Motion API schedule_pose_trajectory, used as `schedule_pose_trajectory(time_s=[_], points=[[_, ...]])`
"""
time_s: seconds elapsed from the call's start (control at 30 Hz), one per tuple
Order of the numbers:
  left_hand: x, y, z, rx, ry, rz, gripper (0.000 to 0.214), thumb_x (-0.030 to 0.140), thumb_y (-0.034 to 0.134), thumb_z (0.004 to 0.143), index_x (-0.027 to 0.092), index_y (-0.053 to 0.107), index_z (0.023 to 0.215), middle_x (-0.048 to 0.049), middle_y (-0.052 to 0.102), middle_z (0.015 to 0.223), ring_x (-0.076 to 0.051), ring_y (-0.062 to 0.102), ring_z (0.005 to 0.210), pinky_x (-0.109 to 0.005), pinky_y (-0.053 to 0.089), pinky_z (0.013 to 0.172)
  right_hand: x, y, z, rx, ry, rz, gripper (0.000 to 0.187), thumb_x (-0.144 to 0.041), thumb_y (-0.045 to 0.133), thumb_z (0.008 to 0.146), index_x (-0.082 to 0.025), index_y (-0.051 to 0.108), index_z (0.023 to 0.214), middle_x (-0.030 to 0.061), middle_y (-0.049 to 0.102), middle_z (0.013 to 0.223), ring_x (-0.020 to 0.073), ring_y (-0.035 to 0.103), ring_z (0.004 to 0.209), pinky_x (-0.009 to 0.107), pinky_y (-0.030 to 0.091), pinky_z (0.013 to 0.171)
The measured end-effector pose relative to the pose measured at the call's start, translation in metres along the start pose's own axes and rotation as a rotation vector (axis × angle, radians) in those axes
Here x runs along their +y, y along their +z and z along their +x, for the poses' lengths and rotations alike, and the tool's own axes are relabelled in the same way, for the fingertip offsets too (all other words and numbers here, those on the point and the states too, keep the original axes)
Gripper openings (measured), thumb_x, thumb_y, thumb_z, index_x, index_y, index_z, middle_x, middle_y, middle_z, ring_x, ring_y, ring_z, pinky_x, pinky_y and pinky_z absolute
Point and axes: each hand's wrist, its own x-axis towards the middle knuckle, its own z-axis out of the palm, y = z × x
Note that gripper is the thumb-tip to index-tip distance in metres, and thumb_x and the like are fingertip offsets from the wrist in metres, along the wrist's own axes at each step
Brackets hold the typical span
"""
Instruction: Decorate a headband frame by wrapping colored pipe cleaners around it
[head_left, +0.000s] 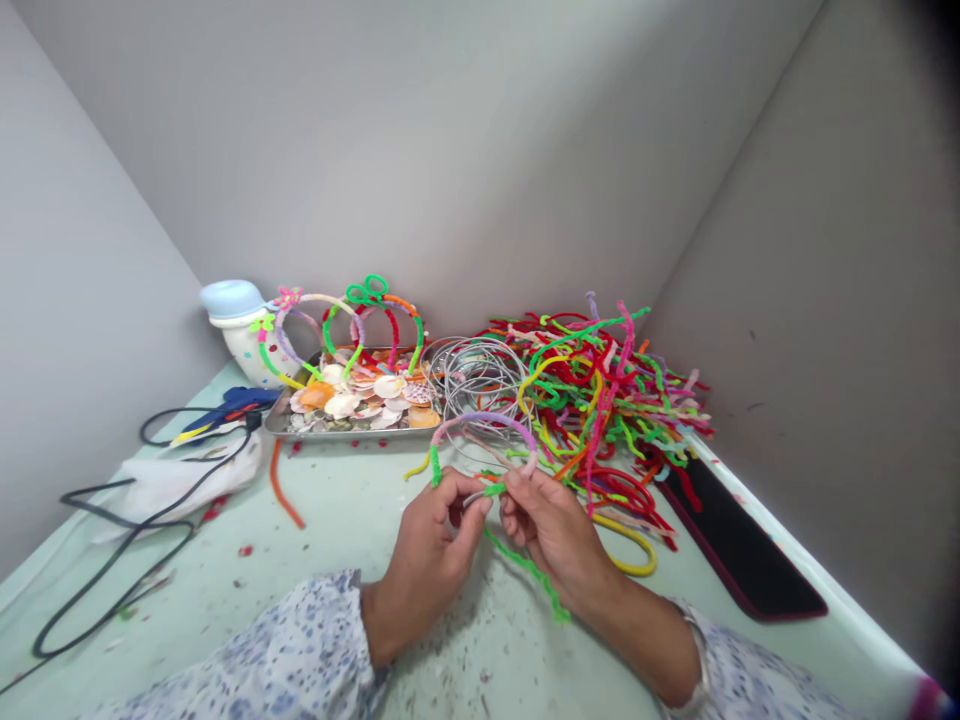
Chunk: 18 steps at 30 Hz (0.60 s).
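Note:
Between my hands is a hoop (487, 417) covered in purple, pink and green fuzzy pipe cleaner, its arch facing away from me. My left hand (439, 550) pinches the near side of it, where a short bit of bare grey wire shows between my hands. Thumb and finger of my right hand (551, 525) close on a green pipe cleaner (529, 568) at that wire. Its loose tail hangs down toward the table beside my right wrist. My fingers hide part of the hoop's near side.
A metal tray (337, 434) of seashells stands at the back, with finished pipe-cleaner hoops (373, 330) on it. Right of it lie coiled grey wire (480, 375) and a tangled pipe-cleaner pile (600, 390). A black cable (112, 600), white bottle (251, 345) and dark flat object (750, 545) flank these.

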Motion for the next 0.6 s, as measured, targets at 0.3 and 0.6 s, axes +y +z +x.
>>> schedule_pose_trajectory(time_s=[0.3, 0.6], points=[[-0.0031, -0.0015, -0.0017, -0.019, 0.028, 0.078, 0.011, 0.020, 0.050, 0.088, 0.016, 0.058, 0.082, -0.0008, 0.059, 0.073, -0.014, 0.053, 0.067, -0.024, 0.040, 0.065, 0.0039, -0.0081, 0.0042, -0.040, 0.061, -0.055, 0.041, -0.053, 0.068, 0.076, -0.015, 0.056, 0.066, -0.0034, 0.056, 0.051, 0.0055, 0.047, 0.044, 0.018, 0.031, 0.043], [-0.0075, 0.0021, 0.0004, -0.006, 0.039, 0.070, 0.010, 0.019, 0.051, 0.089, 0.018, 0.060, 0.091, -0.0010, 0.062, 0.080, -0.014, 0.055, 0.074, -0.024, 0.042, 0.070, -0.0029, 0.0004, 0.0005, 0.003, 0.041, 0.001, 0.043, -0.054, 0.072, 0.070, -0.015, 0.055, 0.064, -0.0035, 0.054, 0.051, 0.0053, 0.045, 0.044, 0.017, 0.032, 0.044]])
